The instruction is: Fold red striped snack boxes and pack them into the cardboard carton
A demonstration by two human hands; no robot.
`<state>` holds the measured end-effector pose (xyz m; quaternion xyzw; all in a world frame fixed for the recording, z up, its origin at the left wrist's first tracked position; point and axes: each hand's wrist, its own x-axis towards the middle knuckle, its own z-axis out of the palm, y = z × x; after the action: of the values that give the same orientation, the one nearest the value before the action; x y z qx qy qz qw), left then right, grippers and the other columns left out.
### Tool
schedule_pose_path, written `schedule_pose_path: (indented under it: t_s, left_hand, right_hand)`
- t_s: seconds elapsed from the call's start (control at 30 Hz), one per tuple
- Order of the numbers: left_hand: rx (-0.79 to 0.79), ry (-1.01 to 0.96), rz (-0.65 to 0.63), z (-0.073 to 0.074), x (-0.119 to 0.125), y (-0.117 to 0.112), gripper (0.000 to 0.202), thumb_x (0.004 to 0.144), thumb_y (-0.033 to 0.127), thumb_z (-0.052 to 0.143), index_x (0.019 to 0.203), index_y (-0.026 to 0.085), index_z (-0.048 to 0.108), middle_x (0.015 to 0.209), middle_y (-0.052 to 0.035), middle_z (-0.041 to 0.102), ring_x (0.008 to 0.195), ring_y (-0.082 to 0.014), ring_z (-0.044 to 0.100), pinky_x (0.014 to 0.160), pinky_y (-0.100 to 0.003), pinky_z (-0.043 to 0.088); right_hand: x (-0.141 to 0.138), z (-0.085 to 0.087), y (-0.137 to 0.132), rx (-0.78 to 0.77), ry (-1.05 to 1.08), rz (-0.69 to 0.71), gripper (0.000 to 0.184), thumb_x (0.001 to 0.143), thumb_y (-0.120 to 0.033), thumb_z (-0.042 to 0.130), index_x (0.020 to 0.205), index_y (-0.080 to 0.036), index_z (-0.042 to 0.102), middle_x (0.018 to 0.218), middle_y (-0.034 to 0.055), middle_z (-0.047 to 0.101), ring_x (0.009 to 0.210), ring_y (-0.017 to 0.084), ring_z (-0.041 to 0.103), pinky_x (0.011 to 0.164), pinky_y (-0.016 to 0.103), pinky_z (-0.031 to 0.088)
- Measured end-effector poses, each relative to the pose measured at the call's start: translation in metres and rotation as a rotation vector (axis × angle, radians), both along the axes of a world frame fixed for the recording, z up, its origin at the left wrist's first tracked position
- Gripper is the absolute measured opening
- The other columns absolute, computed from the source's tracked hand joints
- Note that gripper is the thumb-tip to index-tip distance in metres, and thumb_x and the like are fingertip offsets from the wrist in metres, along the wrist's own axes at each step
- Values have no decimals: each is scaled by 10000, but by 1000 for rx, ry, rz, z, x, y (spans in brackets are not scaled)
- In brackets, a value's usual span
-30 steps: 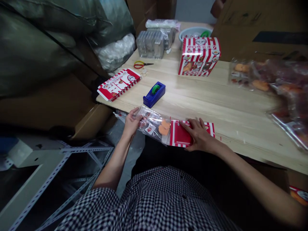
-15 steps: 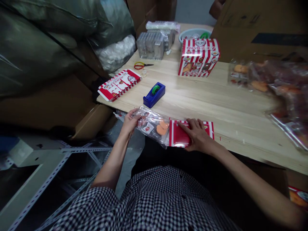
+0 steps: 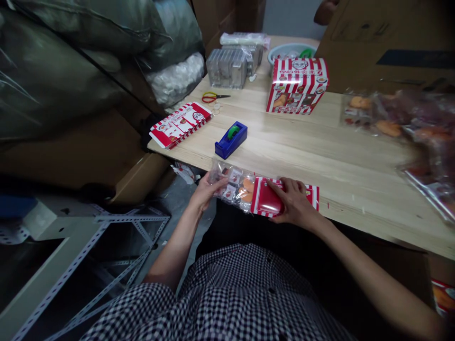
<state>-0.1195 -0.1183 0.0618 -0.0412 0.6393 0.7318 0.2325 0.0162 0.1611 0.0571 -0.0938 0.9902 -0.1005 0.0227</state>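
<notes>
At the near edge of the wooden table (image 3: 291, 142), my left hand (image 3: 206, 192) grips the left end of a clear plastic bag (image 3: 232, 184) holding small orange pieces and printed cards. The bag's right end sits inside the mouth of a flat red-and-white striped box (image 3: 265, 201). My right hand (image 3: 293, 203) lies on that box with fingers curled over it, holding it against the table edge.
A blue tape dispenser (image 3: 231, 139) stands just beyond the bag. Flat striped cartons (image 3: 181, 124) lie at the left edge, red-handled scissors (image 3: 212, 97) behind them. An assembled striped box (image 3: 297, 85), clear trays (image 3: 229, 66) and a bowl (image 3: 284, 49) sit farther back. Filled bags (image 3: 408, 123) are piled at right.
My left hand has pushed the bag to the right, so more of it is inside the striped box. My right hand has stayed on the box.
</notes>
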Motion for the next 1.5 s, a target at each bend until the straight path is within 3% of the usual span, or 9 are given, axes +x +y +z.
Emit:
schedule_pose_path:
  t_s: [0.1, 0.27, 0.4, 0.47, 0.53, 0.77, 1.1, 1.33, 1.5]
  left_hand:
    - [-103, -59, -106, 4, -5, -6, 491, 543, 254, 915, 975, 125, 720, 860, -54, 752, 697, -159, 683, 662, -269, 554]
    - [-201, 123, 1, 24, -3, -21, 373, 561, 275, 906, 862, 122, 749, 667, 3, 702, 563, -110, 602, 577, -223, 481]
    - [-118, 189, 295, 43, 13, -32, 447, 575, 287, 905, 961, 132, 742, 797, -26, 746, 648, -138, 673, 655, -254, 541]
    - [-41, 166, 444, 42, 21, -32, 485, 561, 279, 913, 986, 136, 728, 840, -27, 748, 678, -143, 691, 683, -268, 562]
    - [0, 135, 483, 33, 28, -27, 496, 558, 279, 917, 991, 134, 723, 859, -26, 747, 688, -142, 696, 705, -277, 571]
    - [-46, -13, 271, -1, 35, -26, 514, 542, 327, 927, 967, 121, 725, 850, -41, 758, 693, -149, 698, 703, -268, 555]
    - [-77, -149, -211, 0, -14, -40, 438, 569, 250, 915, 948, 124, 736, 772, -32, 748, 640, -139, 677, 690, -265, 543]
    - [-70, -154, -370, -4, -17, -1, 398, 544, 223, 919, 874, 97, 735, 756, -53, 739, 627, -150, 660, 657, -287, 540]
    - [-13, -72, -277, -12, 9, 37, 588, 631, 317, 894, 1137, 151, 645, 1005, -61, 738, 798, -161, 689, 785, -311, 552]
  right_hand:
    - [0, 0, 2, 5, 1, 8, 1105, 632, -598, 772, 1556, -231, 291, 1436, 222, 404, 1344, 449, 344, 1090, 592, 250]
    - [1, 1, 3, 11, 4, -9, 1073, 637, -567, 795, 1538, -204, 339, 1414, 243, 410, 1315, 428, 384, 1077, 566, 272]
    - [4, -4, 0, -25, 20, -91, 1053, 660, -599, 777, 1529, -202, 332, 1416, 252, 413, 1303, 425, 405, 1054, 570, 292]
    - [4, -7, -2, -38, 32, -114, 1052, 671, -609, 767, 1530, -200, 319, 1418, 252, 412, 1298, 433, 406, 1043, 579, 295]
    - [5, -10, -4, -45, 41, -134, 1051, 675, -611, 762, 1533, -210, 307, 1418, 240, 412, 1297, 437, 401, 1040, 584, 293]
    - [5, -12, -7, -35, 78, -180, 1050, 678, -623, 751, 1536, -222, 296, 1406, 225, 411, 1299, 415, 392, 1045, 577, 293]
    - [5, -6, -7, -56, 40, -172, 1057, 658, -570, 793, 1531, -184, 337, 1389, 248, 415, 1307, 419, 405, 1059, 569, 303]
    - [3, -1, -2, -58, 24, -68, 1079, 623, -533, 809, 1534, -200, 337, 1400, 230, 405, 1289, 426, 395, 1069, 555, 295]
    - [3, 0, 2, -90, 28, -109, 1086, 648, -527, 807, 1553, -218, 294, 1402, 224, 405, 1303, 425, 393, 1075, 566, 289]
